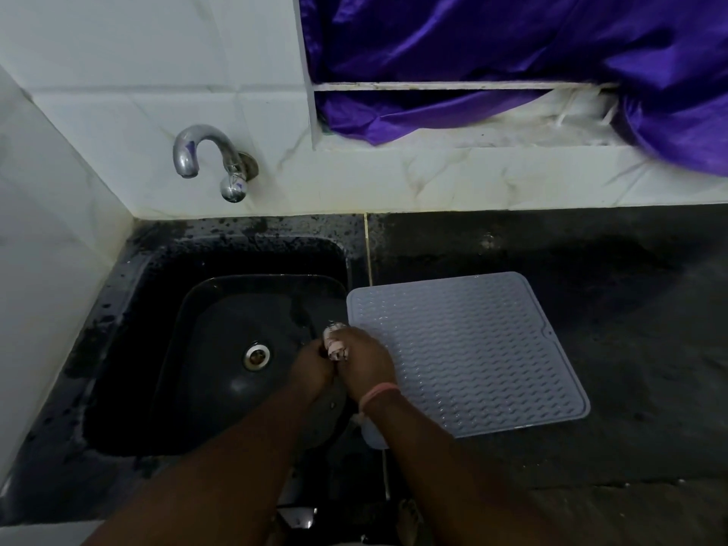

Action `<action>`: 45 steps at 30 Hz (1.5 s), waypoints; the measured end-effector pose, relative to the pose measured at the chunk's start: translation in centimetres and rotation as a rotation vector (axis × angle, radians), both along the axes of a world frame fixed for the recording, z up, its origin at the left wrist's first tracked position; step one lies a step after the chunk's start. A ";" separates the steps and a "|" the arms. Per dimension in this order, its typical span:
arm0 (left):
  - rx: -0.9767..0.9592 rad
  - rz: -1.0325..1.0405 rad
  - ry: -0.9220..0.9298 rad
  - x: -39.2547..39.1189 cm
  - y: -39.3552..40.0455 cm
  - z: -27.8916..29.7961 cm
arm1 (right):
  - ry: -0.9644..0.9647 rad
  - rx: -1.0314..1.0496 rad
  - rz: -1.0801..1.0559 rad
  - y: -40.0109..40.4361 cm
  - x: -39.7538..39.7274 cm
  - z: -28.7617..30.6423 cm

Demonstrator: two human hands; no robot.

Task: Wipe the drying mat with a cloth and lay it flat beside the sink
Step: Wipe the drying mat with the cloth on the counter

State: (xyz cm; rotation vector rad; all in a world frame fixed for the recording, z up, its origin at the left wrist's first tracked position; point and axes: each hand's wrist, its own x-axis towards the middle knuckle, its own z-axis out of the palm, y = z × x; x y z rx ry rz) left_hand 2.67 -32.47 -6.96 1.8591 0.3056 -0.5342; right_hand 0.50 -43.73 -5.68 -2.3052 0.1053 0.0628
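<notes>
A pale grey ribbed drying mat lies flat on the dark counter just right of the black sink. Its left edge runs along the sink's right rim. A small light cloth is bunched up between both hands over the right part of the basin. My left hand grips the cloth's lower end. My right hand, with a pink band at the wrist, is closed around its upper end and overlaps the mat's left edge.
A chrome tap sticks out of the white tiled wall above the sink, with no water running. The drain sits mid-basin. Purple fabric hangs at the window behind the dark counter.
</notes>
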 end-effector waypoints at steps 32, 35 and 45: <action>0.090 0.356 0.074 6.5 -3.9 -0.7 | -0.019 -0.014 -0.752 -17.2 0.3 -1.1; -0.027 0.437 0.081 7.1 -3.8 -2.1 | -0.023 -0.042 -0.720 -17.0 -0.2 -1.2; -0.388 0.331 0.257 3.1 -1.7 -2.8 | -0.027 -0.120 -0.677 -15.4 -0.2 -0.9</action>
